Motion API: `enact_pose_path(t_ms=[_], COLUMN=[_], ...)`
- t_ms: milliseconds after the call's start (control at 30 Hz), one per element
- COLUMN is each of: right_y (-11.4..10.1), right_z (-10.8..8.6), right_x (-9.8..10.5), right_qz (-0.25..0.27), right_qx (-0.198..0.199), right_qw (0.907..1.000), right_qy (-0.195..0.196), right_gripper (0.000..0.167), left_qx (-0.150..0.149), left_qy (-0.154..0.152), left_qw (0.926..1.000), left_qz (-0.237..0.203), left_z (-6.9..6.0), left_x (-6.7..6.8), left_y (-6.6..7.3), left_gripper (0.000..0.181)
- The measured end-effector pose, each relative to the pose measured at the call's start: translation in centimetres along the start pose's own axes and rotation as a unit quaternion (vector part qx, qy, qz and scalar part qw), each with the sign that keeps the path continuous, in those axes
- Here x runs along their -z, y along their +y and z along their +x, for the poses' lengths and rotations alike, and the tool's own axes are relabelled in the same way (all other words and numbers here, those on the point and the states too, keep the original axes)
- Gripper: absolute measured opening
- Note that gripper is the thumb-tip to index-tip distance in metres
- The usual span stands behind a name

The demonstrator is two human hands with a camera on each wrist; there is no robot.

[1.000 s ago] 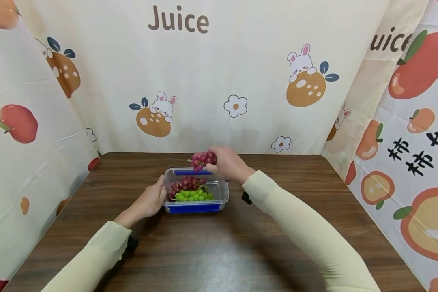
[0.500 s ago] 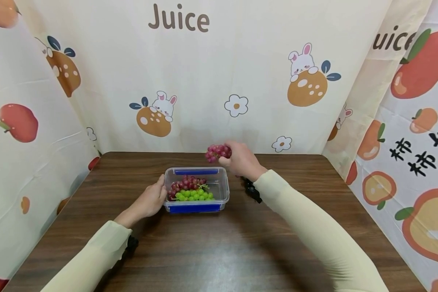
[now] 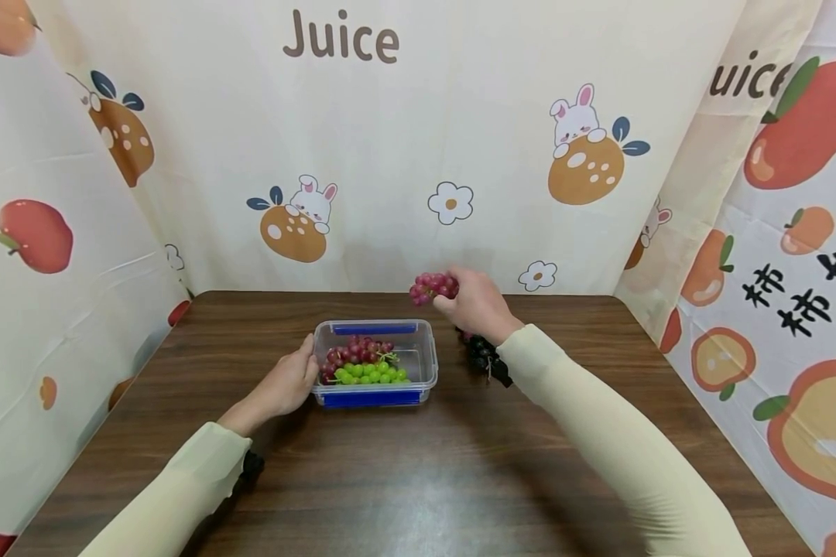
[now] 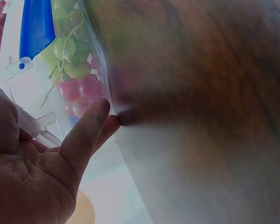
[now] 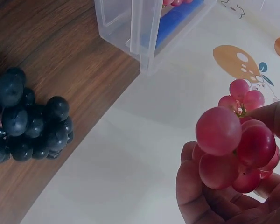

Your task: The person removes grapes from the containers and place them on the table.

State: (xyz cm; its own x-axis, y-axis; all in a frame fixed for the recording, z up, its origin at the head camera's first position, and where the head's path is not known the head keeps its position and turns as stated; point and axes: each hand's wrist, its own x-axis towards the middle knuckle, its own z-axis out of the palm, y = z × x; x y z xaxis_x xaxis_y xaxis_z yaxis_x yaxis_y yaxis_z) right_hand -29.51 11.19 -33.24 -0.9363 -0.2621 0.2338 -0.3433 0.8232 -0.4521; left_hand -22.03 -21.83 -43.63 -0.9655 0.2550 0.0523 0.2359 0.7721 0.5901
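Fingers (image 4: pixel 85 135) against clear container (image 4: pixel 37 84), green grapes (image 4: pixel 65 47), red grapes (image 4: pixel 81 88) inside

The table (image 3: pixel 362 464) looks like dark-grained wood, smooth, with a soft sheen catching the light. The container (image 3: pixel 418 360) is clear, slick plastic, fitted with opaque blue plastic flaps (image 3: pixel 372 398) that are smooth and shiny. The pink-red grapes (image 5: pixel 252 147) have smooth, slightly translucent skins with pale highlights; the black grapes (image 5: pixel 30 123) are glossy, with small glints. The green grapes (image 3: pixel 369 374) look smooth. The printed backdrop (image 3: pixel 390 124) is matt cloth, softly creased. The pale sleeves (image 3: pixel 606 425) are matt cloth too. The black piece (image 3: pixel 252 466) under one sleeve is too small to judge well, but seems matt.
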Motion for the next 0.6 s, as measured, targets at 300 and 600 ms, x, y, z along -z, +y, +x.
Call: enact_pose_path(t_ms=[300, 600], right_y=[0.8, 2.2], right_z=[-0.2, -0.4], right_x=[0.6, 0.8], right_qz=[0.026, 0.019], right_qx=[-0.041, -0.039], right_qw=[0.9988, 0.9987], right_qy=[0.002, 0.026], right_gripper=[0.021, 0.013], left_qx=[-0.004, -0.005], left_qy=[0.002, 0.002], left_qw=[1.0, 1.0], left_qz=[-0.003, 0.0], left_z=[-0.1, -0.1], left_x=[0.0, 0.0], left_y=[0.1, 0.2], left_gripper=[0.059, 0.059])
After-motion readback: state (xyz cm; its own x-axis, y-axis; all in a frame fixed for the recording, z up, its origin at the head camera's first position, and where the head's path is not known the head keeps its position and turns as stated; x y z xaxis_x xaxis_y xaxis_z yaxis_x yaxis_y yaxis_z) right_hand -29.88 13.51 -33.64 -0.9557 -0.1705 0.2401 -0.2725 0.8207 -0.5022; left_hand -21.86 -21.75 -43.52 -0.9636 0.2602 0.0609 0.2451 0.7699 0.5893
